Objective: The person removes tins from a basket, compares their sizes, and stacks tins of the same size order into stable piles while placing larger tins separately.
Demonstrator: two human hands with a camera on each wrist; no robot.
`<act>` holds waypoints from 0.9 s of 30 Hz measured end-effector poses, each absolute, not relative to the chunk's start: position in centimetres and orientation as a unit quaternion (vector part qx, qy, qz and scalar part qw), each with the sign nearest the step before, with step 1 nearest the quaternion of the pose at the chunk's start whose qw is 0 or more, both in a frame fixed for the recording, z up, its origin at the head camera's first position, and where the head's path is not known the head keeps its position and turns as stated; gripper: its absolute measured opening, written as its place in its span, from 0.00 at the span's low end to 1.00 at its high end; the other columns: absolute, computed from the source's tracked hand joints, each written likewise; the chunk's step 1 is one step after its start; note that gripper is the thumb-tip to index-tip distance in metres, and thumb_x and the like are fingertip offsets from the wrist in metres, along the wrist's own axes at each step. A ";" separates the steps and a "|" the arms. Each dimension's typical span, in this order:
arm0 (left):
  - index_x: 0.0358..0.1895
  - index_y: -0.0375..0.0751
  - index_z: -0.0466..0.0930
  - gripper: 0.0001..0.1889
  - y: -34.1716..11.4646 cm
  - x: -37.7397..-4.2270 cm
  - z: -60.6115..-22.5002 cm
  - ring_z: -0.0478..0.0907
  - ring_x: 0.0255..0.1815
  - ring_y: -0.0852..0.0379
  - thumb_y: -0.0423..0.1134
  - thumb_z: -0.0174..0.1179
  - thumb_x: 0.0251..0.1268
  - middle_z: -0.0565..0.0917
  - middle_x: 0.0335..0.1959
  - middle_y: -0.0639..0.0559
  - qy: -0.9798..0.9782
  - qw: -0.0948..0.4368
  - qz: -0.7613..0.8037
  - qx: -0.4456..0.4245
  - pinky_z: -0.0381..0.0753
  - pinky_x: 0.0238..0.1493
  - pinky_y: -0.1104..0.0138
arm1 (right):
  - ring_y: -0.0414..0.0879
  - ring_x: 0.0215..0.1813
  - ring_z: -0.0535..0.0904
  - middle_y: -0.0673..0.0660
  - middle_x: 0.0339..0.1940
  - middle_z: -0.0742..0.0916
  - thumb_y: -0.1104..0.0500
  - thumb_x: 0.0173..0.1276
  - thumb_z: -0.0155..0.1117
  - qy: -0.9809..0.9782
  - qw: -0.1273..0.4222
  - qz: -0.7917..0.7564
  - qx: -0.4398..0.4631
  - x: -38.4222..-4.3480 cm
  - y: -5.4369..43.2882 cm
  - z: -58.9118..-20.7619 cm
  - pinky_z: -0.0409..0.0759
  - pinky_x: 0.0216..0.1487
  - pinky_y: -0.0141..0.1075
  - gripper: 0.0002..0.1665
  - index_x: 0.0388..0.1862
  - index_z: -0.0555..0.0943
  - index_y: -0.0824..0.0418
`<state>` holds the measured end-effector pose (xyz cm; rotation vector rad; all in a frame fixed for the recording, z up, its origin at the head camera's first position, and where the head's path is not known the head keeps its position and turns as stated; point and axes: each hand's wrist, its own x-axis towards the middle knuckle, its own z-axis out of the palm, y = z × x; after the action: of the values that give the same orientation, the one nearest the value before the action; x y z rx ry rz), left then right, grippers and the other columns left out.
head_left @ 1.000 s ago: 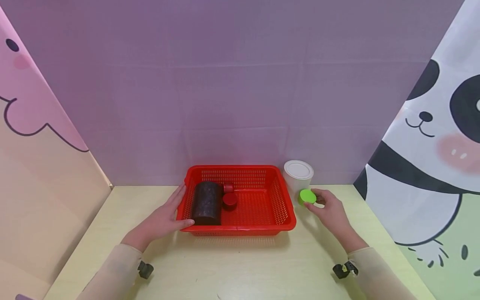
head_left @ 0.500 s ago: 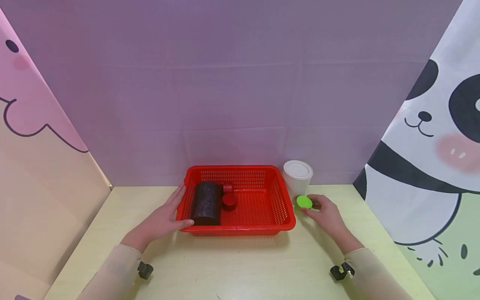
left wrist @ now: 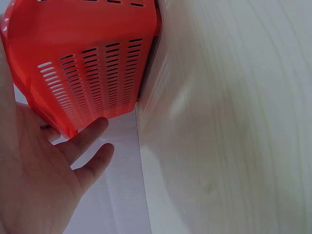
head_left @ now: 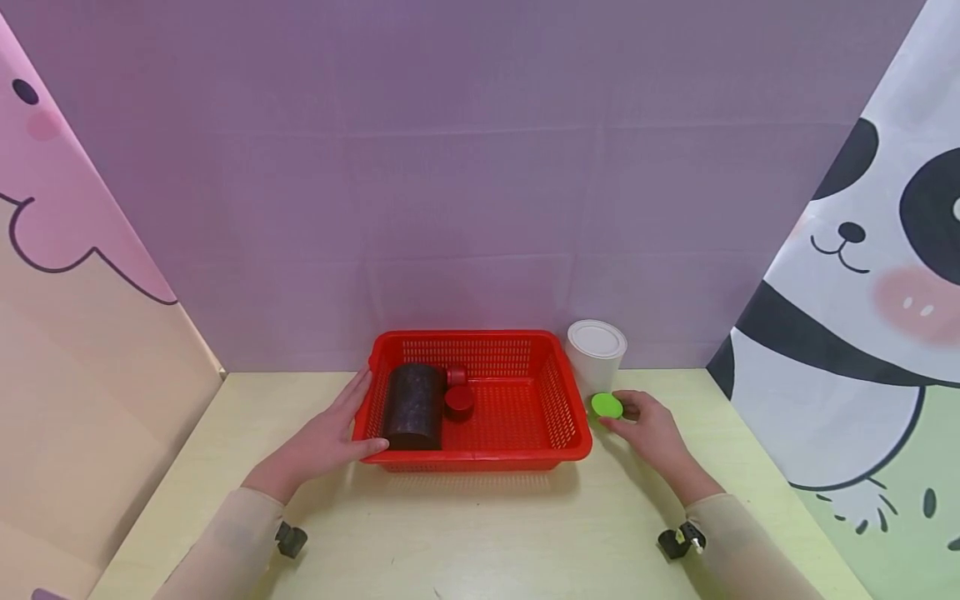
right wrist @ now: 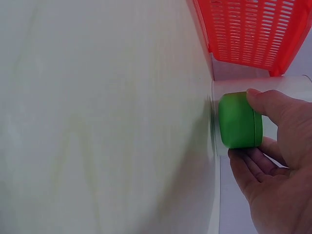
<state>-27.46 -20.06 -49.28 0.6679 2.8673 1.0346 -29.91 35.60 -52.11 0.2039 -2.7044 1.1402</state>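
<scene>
My left hand (head_left: 318,442) rests along the left rim of a red perforated basket (head_left: 480,457), thumb over the front left corner. In the left wrist view its fingers (left wrist: 92,165) lie fairly straight against the outer side. My right hand (head_left: 651,429) pinches a small green round box (head_left: 607,406) between thumb and fingers, just right of the basket. The right wrist view shows a seam near one end of this green box (right wrist: 239,121), close over the table. Behind it stands a white lidded canister (head_left: 595,358).
Inside the basket, at the left, lie a dark cylinder (head_left: 414,407), a small red round box (head_left: 459,403) and another small red piece (head_left: 455,376). A purple cloth (head_left: 480,183) backs the pale wooden table (head_left: 480,533), with printed panels on both sides.
My right hand has brought the green round box a little to the left and toward me, down beside the basket. The left hand and the basket have stayed put.
</scene>
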 end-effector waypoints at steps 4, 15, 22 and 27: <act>0.94 0.47 0.38 0.65 -20.1 -27.5 -49.3 0.50 0.91 0.37 0.71 0.69 0.67 0.42 0.94 0.50 0.919 0.006 0.330 0.217 0.74 0.76 0.36 | 0.66 0.58 0.89 0.71 0.58 0.89 0.60 0.71 0.81 -0.916 0.087 0.385 0.067 -30.3 35.7 -52.5 0.87 0.64 0.58 0.32 0.67 0.81 0.75; 0.93 0.44 0.38 0.65 -20.0 -27.1 -48.9 0.48 0.91 0.37 0.69 0.70 0.69 0.41 0.94 0.49 0.915 0.006 0.338 0.221 0.71 0.79 0.37 | 0.63 0.55 0.90 0.69 0.54 0.91 0.60 0.70 0.82 -0.914 0.070 0.394 0.075 -30.8 35.8 -52.8 0.90 0.57 0.46 0.30 0.63 0.82 0.75; 0.93 0.43 0.38 0.65 -19.9 -27.0 -48.8 0.47 0.92 0.37 0.70 0.69 0.68 0.41 0.94 0.48 0.917 0.006 0.332 0.222 0.71 0.79 0.37 | 0.63 0.57 0.89 0.69 0.57 0.89 0.59 0.72 0.81 -0.915 0.057 0.394 0.067 -30.8 36.0 -52.9 0.90 0.61 0.53 0.31 0.66 0.81 0.74; 0.93 0.44 0.38 0.65 -19.9 -27.1 -49.0 0.47 0.92 0.38 0.70 0.70 0.68 0.41 0.94 0.49 0.917 0.008 0.333 0.222 0.72 0.78 0.37 | 0.69 0.62 0.85 0.74 0.63 0.84 0.56 0.71 0.82 -0.915 0.052 0.395 0.065 -30.6 36.0 -52.6 0.86 0.66 0.61 0.38 0.70 0.77 0.75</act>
<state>-27.06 -19.90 -48.98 0.6927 2.8648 1.0404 -30.64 36.03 -52.61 0.1981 -2.7826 1.2011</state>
